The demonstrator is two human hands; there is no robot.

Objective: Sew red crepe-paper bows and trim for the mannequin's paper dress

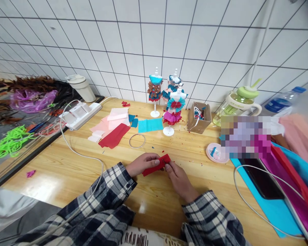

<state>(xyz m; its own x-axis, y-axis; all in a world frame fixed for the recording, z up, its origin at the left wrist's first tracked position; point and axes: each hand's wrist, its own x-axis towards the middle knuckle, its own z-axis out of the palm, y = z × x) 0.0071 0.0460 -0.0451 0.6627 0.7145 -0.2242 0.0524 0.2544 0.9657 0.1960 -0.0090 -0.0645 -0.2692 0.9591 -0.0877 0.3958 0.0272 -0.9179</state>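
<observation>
My left hand (145,163) is closed on a folded strip of red crepe paper (154,168), its thumb lying on top. At the strip's right end my right hand (179,177) pinches a thin, dark, needle-like tool (164,161) against the paper; its exact kind is too small to tell. Just beyond my hands a thin ring (137,140) lies flat on the table. Farther left is a larger red paper piece (114,135) beside pale pink sheets (113,119). A turquoise paper piece (150,125) lies before small dress forms (175,106) wearing ruffled paper outfits.
A small cardboard box (199,118) of scraps and a pink dish (217,153) stand to the right. Beyond are a green-lidded jug (236,106), a phone (263,179) and coloured paper sheets. A power strip (83,114) with its white cable (68,141) crosses the left side.
</observation>
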